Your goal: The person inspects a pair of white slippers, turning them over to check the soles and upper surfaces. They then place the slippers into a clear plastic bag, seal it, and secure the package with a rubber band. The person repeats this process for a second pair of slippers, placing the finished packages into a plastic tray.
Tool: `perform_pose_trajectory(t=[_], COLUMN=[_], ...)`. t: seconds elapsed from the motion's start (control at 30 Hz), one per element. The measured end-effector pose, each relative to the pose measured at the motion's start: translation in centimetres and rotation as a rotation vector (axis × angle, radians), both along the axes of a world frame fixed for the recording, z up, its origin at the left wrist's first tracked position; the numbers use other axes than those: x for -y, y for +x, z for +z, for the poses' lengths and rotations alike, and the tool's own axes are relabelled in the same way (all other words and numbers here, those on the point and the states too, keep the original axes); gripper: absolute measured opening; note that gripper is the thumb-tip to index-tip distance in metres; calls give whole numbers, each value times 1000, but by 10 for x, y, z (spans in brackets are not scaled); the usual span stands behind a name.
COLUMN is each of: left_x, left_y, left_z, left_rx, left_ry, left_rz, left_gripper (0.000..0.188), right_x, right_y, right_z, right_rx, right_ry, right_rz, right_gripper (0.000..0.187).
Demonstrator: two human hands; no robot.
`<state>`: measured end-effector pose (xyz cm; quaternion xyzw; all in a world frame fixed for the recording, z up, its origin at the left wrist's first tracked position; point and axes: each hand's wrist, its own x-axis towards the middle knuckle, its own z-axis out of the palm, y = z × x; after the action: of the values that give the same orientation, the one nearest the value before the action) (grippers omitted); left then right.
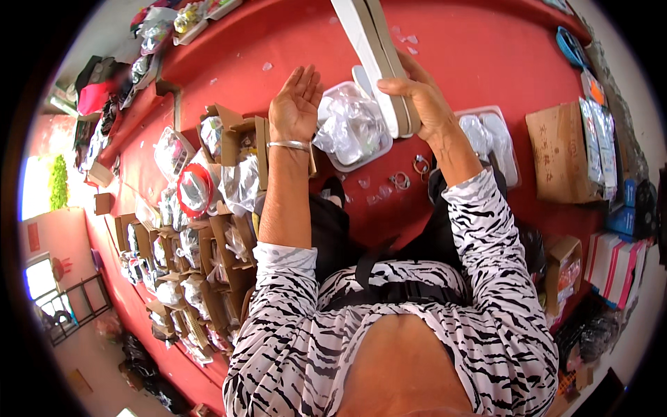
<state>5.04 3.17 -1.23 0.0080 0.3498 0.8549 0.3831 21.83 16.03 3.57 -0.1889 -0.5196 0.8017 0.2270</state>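
Observation:
My right hand (417, 101) grips a long stack of flat white and tan boards (375, 48) that slants up toward the top of the view. My left hand (297, 104) is held up open, palm toward the stack, a silver bangle (288, 145) on its wrist, touching nothing. Between and below the hands a white tray (332, 157) holds clear plastic packets (351, 125). A second white tray (513, 167) with packets lies just right of my right wrist. A few small rings (410, 174) lie on the red cloth under my right forearm.
Several open cardboard boxes (208, 250) of bagged items line the left side. A brown carton (559, 153) and stacked flat packs (615, 264) sit at right. A red-rimmed round item (194, 191) rests among the boxes. Red cloth (472, 62) covers the surface.

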Motion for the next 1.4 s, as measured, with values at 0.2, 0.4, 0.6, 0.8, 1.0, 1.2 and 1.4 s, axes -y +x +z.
perform_pose_trajectory(t=[0.2,0.4,0.6,0.8,1.0,1.2,1.4], left_x=[-16,-13,-10,2,22,-2,-11], left_y=[45,31,20,5,-15,39,68], left_z=[11,8,-2,13,32,33,30], left_rx=[-43,-93,-6,1,-71,-339,-318], left_ry=[16,298,143,155,-7,-93,-197], left_rz=[-311,-469,-328,-130,-29,-327,-355], left_gripper=[48,59,60,41,34,40,41], right_x=[31,27,16,22,-1,-2,5], right_y=[-13,-11,-4,-18,-27,-24,-28], right_z=[-19,-6,-13,-8,-14,14,2], right_rx=[305,168,-90,-57,42,-86,-53], right_ry=[697,263,-551,-458,67,-9,-128], right_rz=[-21,66,387,425,193,-13,-147], right_gripper=[82,73,41,38,66,51,34])
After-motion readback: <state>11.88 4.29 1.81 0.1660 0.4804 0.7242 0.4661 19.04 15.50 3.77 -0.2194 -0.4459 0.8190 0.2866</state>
